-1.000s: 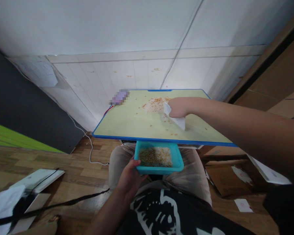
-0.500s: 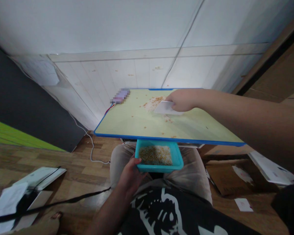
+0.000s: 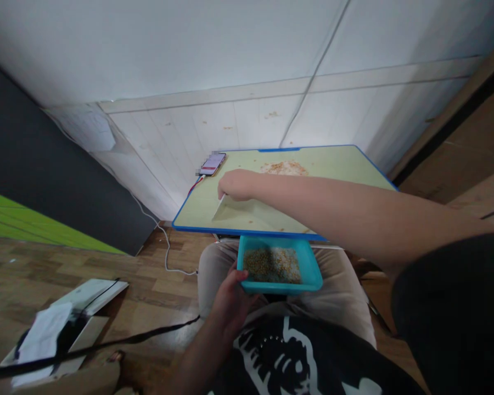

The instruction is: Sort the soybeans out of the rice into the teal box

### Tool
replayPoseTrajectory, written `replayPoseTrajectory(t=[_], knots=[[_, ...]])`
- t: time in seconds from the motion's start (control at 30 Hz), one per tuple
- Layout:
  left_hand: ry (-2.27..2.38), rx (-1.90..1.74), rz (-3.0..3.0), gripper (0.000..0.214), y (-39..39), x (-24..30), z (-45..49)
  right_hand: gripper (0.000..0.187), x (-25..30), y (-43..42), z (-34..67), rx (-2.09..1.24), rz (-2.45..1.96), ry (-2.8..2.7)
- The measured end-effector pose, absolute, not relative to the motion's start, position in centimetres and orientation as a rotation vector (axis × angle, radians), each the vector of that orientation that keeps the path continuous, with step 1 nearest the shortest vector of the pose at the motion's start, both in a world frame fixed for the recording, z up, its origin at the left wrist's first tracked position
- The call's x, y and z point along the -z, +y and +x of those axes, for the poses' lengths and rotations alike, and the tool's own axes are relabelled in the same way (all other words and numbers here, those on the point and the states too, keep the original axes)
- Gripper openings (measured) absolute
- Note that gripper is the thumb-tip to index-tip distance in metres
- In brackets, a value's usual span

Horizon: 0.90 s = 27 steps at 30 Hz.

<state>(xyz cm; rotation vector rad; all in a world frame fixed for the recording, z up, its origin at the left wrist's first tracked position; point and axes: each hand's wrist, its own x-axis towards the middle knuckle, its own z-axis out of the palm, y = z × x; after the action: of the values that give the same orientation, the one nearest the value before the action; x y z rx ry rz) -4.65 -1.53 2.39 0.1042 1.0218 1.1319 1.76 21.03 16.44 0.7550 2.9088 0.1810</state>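
My left hand (image 3: 230,299) grips the near left corner of a turquoise tray (image 3: 313,269) of mixed grains, held just below the front edge of a small blue-rimmed table (image 3: 337,164). My right hand (image 3: 236,184) reaches across the table's left part, fingers closed on a thin white card (image 3: 221,202) whose edge rests on the tabletop. A pile of rice and yellow grains (image 3: 284,168) lies near the table's far edge, to the right of that hand.
A phone (image 3: 213,163) on a red and white cable lies at the table's far left corner. A white panelled wall stands right behind the table. Papers and a black strap (image 3: 66,334) lie on the wooden floor at left.
My right hand has swung with the white card from beside the grain pile across to the table's left part. The tray and my left hand stay under the front edge.
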Motion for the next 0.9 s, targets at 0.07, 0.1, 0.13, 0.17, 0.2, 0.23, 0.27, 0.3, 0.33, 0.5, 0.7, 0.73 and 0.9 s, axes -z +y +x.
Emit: replayPoseTrajectory(t=[0.07,0.1,0.13,0.17,0.2,0.23,0.27,0.3,0.33,0.5,0.7,0.73,0.9], knots=[[1.016,-1.127,0.120,0.064,-1.6,-2.3,-4.8,0.050,-16.0,20.9,1.9,-0.171,0.754,2.874],[1.014,-1.126,0.126,0.064,-1.7,-2.3,-4.9,0.050,-15.9,20.9,2.2,-0.164,0.764,2.860],[1.013,-1.127,0.130,0.063,-1.7,-2.2,-4.9,0.050,-16.0,20.8,2.6,-0.157,0.780,2.846],[1.013,-1.127,0.131,0.062,-1.7,-2.2,-5.0,0.051,-16.1,20.7,3.1,-0.152,0.796,2.832],[1.013,-1.126,0.129,0.060,-1.7,-2.1,-5.0,0.051,-16.2,20.6,3.5,-0.147,0.810,2.821],[1.012,-1.126,0.125,0.059,-1.7,-2.1,-5.0,0.051,-16.3,20.5,4.0,-0.143,0.823,2.809],[1.009,-1.125,0.120,0.058,-1.7,-2.1,-5.1,0.051,-16.4,20.3,4.5,-0.138,0.834,2.797],[1.005,-1.125,0.118,0.058,-1.7,-2.1,-5.1,0.051,-16.5,20.2,4.9,-0.135,0.842,2.786],[0.996,-1.124,0.121,0.058,-1.7,-2.1,-5.1,0.051,-16.6,20.0,5.4,-0.134,0.851,2.778],[0.960,-1.129,0.135,0.066,-1.7,-2.4,-5.1,0.053,-16.4,19.6,7.6,-0.090,0.864,2.785],[0.965,-1.117,0.144,0.066,-1.6,-2.4,-5.2,0.050,-16.1,19.5,10.2,-0.044,0.895,2.772],[0.966,-1.116,0.145,0.066,-1.6,-2.4,-5.2,0.049,-16.0,19.5,10.6,-0.039,0.897,2.769],[0.948,-1.112,0.164,0.068,-1.6,-2.0,-5.2,0.052,-15.6,19.6,12.4,-0.014,0.920,2.766]])
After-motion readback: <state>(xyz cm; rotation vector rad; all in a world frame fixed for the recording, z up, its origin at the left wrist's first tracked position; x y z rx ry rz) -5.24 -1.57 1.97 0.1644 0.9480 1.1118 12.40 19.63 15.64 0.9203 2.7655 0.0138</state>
